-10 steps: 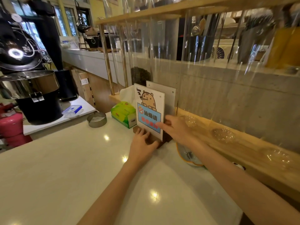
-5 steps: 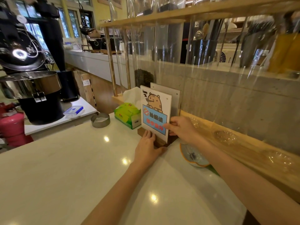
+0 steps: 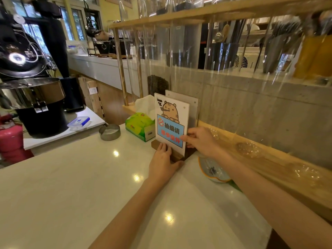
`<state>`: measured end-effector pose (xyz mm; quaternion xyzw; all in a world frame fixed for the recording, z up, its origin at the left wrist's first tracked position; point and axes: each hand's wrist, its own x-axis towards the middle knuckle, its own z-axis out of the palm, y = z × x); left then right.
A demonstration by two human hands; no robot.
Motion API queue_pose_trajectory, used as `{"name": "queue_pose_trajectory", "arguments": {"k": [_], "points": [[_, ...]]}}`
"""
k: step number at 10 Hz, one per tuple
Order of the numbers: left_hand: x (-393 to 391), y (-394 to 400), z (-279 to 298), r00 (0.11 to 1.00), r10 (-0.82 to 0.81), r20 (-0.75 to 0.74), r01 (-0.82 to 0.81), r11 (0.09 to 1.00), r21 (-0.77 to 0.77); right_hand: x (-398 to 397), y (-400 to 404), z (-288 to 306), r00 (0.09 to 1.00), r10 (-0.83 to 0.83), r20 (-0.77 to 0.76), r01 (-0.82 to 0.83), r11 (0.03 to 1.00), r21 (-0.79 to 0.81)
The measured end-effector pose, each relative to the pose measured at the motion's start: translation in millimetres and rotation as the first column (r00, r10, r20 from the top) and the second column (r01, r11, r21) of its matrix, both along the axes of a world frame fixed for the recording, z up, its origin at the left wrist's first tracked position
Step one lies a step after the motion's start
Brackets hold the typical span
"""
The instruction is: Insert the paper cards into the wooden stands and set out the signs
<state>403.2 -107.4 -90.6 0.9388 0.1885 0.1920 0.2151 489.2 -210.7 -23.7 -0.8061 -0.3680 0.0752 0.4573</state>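
Observation:
A sign card [image 3: 170, 121] with a cartoon tiger and a blue panel stands upright in a dark wooden stand [image 3: 177, 156] at the far side of the white counter [image 3: 71, 186]. My left hand [image 3: 161, 163] lies flat against the front of the stand, fingers on the wood. My right hand [image 3: 201, 141] pinches the card's lower right edge. A second, plain grey sign panel [image 3: 193, 108] stands right behind the first card, mostly hidden by it.
A green tissue box [image 3: 140, 127] and a round metal ashtray [image 3: 109, 132] sit left of the stand. A small dish [image 3: 212, 170] lies under my right forearm. A wooden ledge [image 3: 269, 164] and clear tubes run along the right. A coffee roaster [image 3: 30, 87] stands far left.
The view has shifted slightly; the sign, stand and both hands keep the same pose, with my right hand a little lower on the card's edge.

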Motion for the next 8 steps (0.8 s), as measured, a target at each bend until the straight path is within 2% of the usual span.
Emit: {"name": "queue_pose_trajectory", "arguments": {"k": [2, 4, 5, 6, 7, 8], "points": [[-1, -1, 0, 1.0, 0.011, -0.026, -0.011, 1.0, 0.012, -2, 1, 0, 1.0, -0.022, -0.011, 0.022, 1.0, -0.022], [-1, 1, 2, 0.998, 0.001, -0.058, 0.0, 1.0, 0.007, -6, 0, 2, 0.998, -0.033, 0.054, 0.036, 0.998, -0.051], [-3, 7, 6, 0.996, -0.035, -0.078, 0.035, 0.999, 0.009, -9, -2, 4, 1.0, -0.027, 0.0, 0.027, 0.999, -0.019], [-17, 14, 23, 0.998, -0.059, 0.0, 0.059, 0.993, -0.107, -20, -4, 12, 0.996, -0.087, -0.001, 0.086, 0.979, 0.187], [-40, 23, 48, 0.991, -0.028, 0.131, 0.047, 0.988, -0.145, -35, 0, 24, 0.939, -0.3, 0.168, 0.201, 0.876, 0.438], [-73, 37, 79, 0.956, 0.03, 0.291, 0.025, 0.983, -0.181, -59, 10, 44, 0.864, -0.458, 0.211, 0.236, 0.737, 0.633]]}}
